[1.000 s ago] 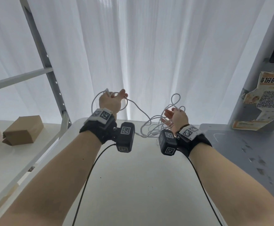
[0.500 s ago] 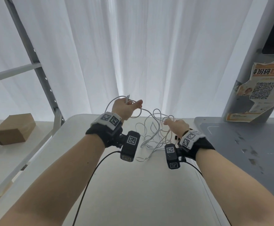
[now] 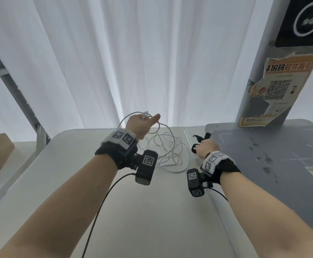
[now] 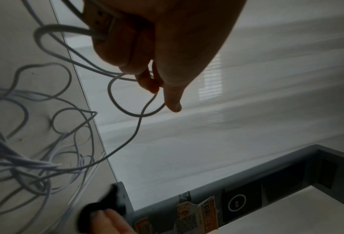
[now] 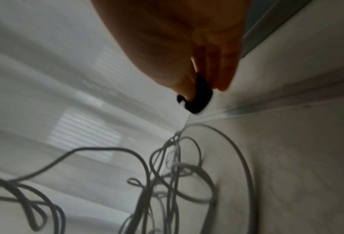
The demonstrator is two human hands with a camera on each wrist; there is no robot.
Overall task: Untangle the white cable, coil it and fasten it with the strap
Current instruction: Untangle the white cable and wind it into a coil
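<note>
A person stands at a smooth, matte white table (image 3: 152, 211) with both bare forearms stretched forward, each wrist wrapped in a black fabric band carrying a small black camera block. The left hand (image 3: 139, 123) is raised above the far part of the table, its fingers curled around a bunched end of a thin, round, white cable (image 3: 167, 153), with the forefinger sticking out straight. From that grip the cable drops in loose curves to a tangled heap of overlapping loops lying on the tabletop between the two hands; the heap has no single direction, though its strands mostly run from the raised hand down and toward the person. In the left wrist view the held part shows as a flat pale plug piece and several strands pressed into the palm, with one loop hanging past the fingertips. The right hand (image 3: 206, 147) sits low at the table's right edge, just beside the heap, pinching a short, soft black strap (image 3: 200, 139) between thumb and fingers; the strap's free ends stick up and away from the person. The right wrist view is blurred but shows the dark strap at the fingertips. Behind hangs a sheer white pleated curtain (image 3: 152, 53). A grey platform (image 3: 263, 155) adjoins the table on the right.
</note>
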